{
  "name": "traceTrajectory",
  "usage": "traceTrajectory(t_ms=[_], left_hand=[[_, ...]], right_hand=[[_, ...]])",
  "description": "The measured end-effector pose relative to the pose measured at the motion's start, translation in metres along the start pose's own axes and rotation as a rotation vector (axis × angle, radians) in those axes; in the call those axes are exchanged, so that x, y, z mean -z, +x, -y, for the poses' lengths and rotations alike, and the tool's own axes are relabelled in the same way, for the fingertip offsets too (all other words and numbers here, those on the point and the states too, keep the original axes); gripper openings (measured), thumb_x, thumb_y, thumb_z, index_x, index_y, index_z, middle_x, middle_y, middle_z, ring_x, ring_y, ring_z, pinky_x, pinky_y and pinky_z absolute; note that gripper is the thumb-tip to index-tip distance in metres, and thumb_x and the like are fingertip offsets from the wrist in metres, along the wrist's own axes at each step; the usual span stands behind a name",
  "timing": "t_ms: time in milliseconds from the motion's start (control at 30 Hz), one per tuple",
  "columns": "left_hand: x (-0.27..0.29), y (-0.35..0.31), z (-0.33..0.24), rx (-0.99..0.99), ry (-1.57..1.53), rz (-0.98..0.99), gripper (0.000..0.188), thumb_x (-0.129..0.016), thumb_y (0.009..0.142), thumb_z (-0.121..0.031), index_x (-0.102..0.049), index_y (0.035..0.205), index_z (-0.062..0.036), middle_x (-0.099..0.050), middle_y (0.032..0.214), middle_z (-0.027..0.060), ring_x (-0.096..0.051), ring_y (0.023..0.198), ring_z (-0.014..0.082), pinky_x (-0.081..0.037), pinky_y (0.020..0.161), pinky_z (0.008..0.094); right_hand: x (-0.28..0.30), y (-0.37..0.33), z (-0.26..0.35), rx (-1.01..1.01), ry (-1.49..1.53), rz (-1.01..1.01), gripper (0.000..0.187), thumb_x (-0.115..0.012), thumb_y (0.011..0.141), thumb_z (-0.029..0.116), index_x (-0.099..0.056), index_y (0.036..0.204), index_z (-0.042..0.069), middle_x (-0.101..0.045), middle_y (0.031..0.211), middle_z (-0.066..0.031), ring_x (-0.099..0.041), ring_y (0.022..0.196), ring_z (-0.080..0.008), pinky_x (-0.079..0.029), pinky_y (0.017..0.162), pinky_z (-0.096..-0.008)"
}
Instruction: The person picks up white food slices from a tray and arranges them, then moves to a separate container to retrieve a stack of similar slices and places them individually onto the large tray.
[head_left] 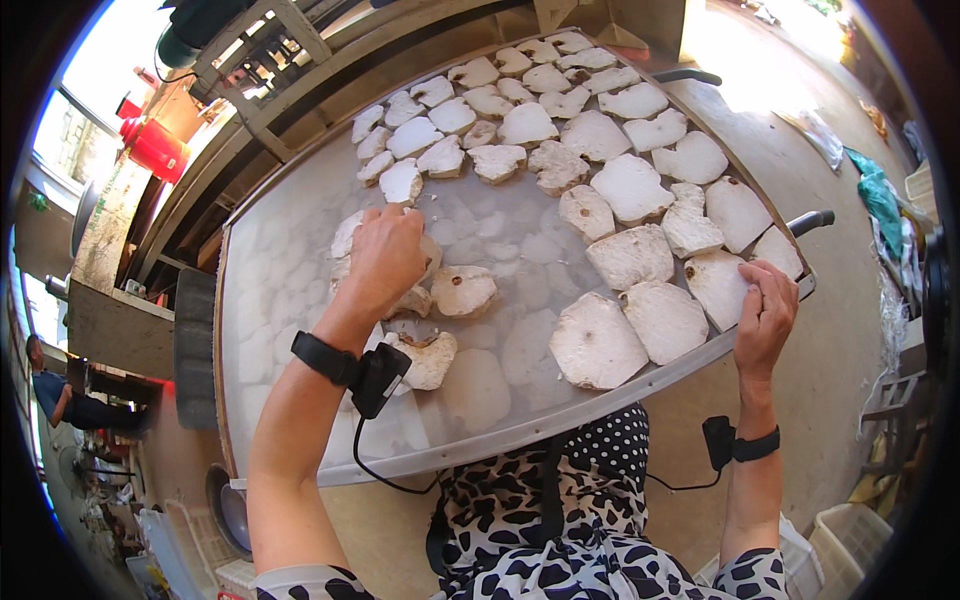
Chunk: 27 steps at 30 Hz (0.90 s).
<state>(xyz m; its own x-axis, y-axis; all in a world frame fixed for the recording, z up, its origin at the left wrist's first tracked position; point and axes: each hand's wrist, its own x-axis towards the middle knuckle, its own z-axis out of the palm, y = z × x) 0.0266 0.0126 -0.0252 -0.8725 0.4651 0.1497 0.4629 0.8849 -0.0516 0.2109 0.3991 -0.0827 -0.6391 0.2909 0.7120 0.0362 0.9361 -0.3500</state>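
Observation:
A large framed tray (540, 432) with a translucent mesh surface stands before me, tilted in view. White, irregular flat slices (632, 187) with rough brownish edges, some with a dark hole, cover its far and right parts. My left hand (385, 250) is over a loose cluster at the left middle. Its fingers are bent down and closed, with the tips hidden from view. A holed slice (463, 291) lies just right of this hand, and a notched slice (427, 360) lies nearer me. At the near right corner my right hand (766, 312) is curled over the tray's rim, beside a slice (716, 287).
More pale shapes show blurred beneath the mesh. A wooden bench (110, 235) with a red container (157, 150) stands beyond the tray's left side. Dark handles (811, 222) stick out on the right. Plastic crates (850, 540) sit at the lower right. Far left, another person (75, 395) is visible.

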Motion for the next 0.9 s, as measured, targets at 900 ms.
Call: traceTrajectory(t_ms=[900], left_hand=[[-0.046, 0.076, -0.074, -0.025, -0.404, 0.018, 0.039, -0.073, 0.072, -0.022, -0.059, 0.101, -0.0005, -0.061, 0.098, 0.0197, -0.06, 0.09, 0.0318, -0.049, 0.079, 0.0384]], right_hand=[[0.005, 0.002, 0.003, -0.042, 0.001, 0.029, 0.022, -0.048, 0.081, 0.002, -0.067, 0.092, 0.0, -0.066, 0.096, -0.0138, -0.057, 0.097, -0.0294, -0.041, 0.09, -0.0389]])
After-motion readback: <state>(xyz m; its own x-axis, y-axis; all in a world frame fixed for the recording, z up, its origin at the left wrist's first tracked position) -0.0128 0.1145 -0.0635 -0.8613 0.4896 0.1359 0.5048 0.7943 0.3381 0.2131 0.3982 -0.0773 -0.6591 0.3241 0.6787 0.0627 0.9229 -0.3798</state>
